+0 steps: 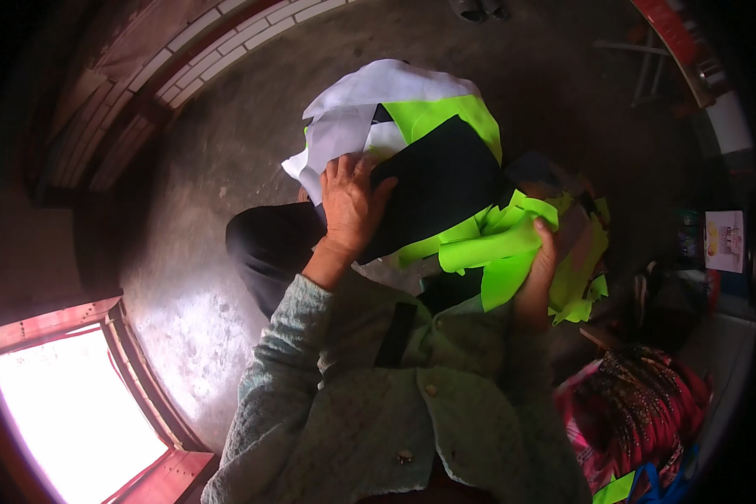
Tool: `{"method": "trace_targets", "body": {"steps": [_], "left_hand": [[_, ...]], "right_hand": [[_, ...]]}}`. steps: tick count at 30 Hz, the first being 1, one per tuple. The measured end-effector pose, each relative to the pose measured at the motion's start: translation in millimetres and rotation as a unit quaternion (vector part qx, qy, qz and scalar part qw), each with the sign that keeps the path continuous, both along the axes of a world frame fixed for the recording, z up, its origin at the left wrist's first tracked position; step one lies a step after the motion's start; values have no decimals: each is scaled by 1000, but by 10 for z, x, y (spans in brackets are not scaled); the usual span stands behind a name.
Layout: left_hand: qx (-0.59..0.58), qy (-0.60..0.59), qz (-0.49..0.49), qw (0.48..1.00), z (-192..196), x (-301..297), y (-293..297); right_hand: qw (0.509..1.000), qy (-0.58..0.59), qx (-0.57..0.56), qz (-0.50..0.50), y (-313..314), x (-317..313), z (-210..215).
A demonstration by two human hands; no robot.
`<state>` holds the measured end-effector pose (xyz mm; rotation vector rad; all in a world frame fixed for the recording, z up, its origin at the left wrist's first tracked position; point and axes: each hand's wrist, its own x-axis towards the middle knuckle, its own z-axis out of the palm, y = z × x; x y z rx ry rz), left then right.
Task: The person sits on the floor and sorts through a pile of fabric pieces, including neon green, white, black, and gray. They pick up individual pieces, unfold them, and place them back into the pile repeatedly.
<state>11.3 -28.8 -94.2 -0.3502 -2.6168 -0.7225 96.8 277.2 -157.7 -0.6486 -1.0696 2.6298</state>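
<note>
Right hand (546, 256) closes its thumb over loosely rolled neon-green fabric pieces (491, 250), just right of the black fabric panel (445, 172). Left hand (349, 200) lies palm-down, unclenched, by that panel's left edge and the grey cloth (338, 139). Watch it: a slack right grip could spill pieces onto the grey floor (189, 181); a left-hand drag could skew the panel across the white cloth (386, 81).

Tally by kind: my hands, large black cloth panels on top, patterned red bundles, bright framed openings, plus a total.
Hands: 2, left hand and right hand
Large black cloth panel: 1
Patterned red bundle: 1
Bright framed opening: 1
Total: 5
</note>
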Motion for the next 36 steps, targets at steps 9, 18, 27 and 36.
{"method": "trace_targets", "body": {"steps": [9, 18, 27, 36], "left_hand": [[9, -51, -7, 999, 17, -191, 108], [42, 36, -8, 998, 76, -275, 284], [-98, -32, -170, 980, 24, -115, 544], [118, -17, -217, 969, 347, 165, 709]], "right_hand": [[997, 19, 59, -40, -117, -40, 222], [998, 32, 46, -23, -80, -51, 161], [999, 32, 15, -31, -147, -41, 241], [985, 65, 160, -16, -212, 53, 382]]}}
